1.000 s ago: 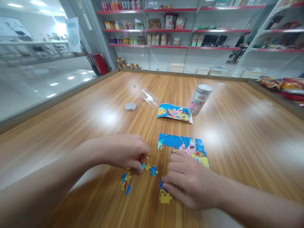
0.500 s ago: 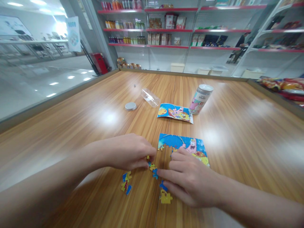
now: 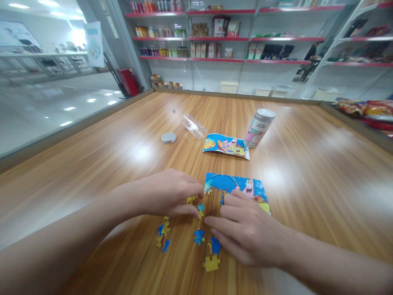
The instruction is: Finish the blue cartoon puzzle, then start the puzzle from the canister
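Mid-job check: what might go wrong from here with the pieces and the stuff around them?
The right hand overlaps the partly assembled puzzle in this view, so a careless shift might pull its joints apart.

The blue loose piece lies in the narrow space between that hand and the left hand; either might knock it away.

The clear container lies on its side and could roll if bumped.

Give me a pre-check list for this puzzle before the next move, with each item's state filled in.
1. Left hand, fingers parted: ok.
2. Right hand, free of any piece: cannot tell, its fingers curl out of view.
3. Partly assembled puzzle, fully visible: not ok, the right hand covers part.
4. Nearest yellow piece, uncovered: ok.
5. Picture sheet, clear of both hands: ok.
6. Can, lid on: ok.
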Demonstrator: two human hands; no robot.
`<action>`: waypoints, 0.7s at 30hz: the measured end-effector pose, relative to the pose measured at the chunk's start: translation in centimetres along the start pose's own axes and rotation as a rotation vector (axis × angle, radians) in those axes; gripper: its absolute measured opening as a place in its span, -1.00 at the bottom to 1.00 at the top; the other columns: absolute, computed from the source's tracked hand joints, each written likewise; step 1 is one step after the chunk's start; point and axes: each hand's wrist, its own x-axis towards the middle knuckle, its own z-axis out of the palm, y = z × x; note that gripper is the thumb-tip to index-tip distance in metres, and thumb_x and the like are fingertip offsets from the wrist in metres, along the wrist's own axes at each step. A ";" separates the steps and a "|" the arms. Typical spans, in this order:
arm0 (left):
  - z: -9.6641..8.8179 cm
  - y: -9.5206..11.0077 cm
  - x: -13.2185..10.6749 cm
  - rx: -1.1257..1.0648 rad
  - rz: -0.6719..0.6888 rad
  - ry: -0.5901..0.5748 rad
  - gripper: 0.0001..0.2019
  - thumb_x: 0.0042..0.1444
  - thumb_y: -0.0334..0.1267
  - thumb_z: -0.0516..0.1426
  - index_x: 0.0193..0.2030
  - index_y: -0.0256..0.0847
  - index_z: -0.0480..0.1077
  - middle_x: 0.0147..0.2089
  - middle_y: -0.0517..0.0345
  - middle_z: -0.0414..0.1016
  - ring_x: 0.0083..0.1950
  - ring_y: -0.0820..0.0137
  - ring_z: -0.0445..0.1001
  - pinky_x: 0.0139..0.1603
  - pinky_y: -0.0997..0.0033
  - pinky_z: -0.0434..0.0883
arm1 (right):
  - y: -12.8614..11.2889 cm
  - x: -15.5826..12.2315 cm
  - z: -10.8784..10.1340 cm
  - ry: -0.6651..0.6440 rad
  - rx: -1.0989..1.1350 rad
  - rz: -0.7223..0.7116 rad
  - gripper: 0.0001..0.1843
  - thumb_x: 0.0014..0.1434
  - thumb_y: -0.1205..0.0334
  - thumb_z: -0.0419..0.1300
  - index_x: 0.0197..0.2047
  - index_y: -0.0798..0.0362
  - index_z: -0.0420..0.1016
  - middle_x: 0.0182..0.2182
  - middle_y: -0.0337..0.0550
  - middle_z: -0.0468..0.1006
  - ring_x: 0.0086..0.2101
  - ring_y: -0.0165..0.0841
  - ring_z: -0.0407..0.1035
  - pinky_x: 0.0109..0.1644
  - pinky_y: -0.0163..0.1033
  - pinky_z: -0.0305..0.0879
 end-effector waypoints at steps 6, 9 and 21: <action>0.4 0.4 0.5 -0.084 0.001 -0.036 -0.87 0.24 -0.24 0.27 -0.12 -0.18 0.47 -0.23 0.14 0.58 -0.23 0.34 0.58 -0.30 0.44 0.37 | -0.3 0.1 0.0 -0.070 -0.036 0.038 -0.78 0.35 0.23 0.14 -0.02 0.06 0.54 -0.39 -0.15 0.53 -0.32 -0.28 0.29 -0.22 -0.09 0.01; 0.5 0.6 0.7 -0.116 -0.007 -0.028 -0.91 0.23 -0.31 0.24 -0.14 -0.19 0.47 -0.25 0.16 0.57 -0.26 0.36 0.56 -0.31 0.44 0.37 | -0.3 0.1 0.0 -0.077 -0.044 0.052 -0.79 0.35 0.22 0.15 -0.02 0.04 0.54 -0.38 -0.15 0.53 -0.32 -0.28 0.29 -0.21 -0.09 0.01; 1.2 0.5 1.2 -0.147 -0.050 0.009 -0.93 0.24 -0.30 0.20 -0.18 -0.22 0.40 -0.34 0.20 0.47 -0.39 0.42 0.44 -0.41 0.46 0.28 | -0.5 0.1 0.1 0.017 -0.172 0.059 -0.81 0.34 0.29 0.10 -0.12 0.07 0.56 -0.45 -0.16 0.46 -0.34 -0.25 0.24 -0.17 -0.07 0.01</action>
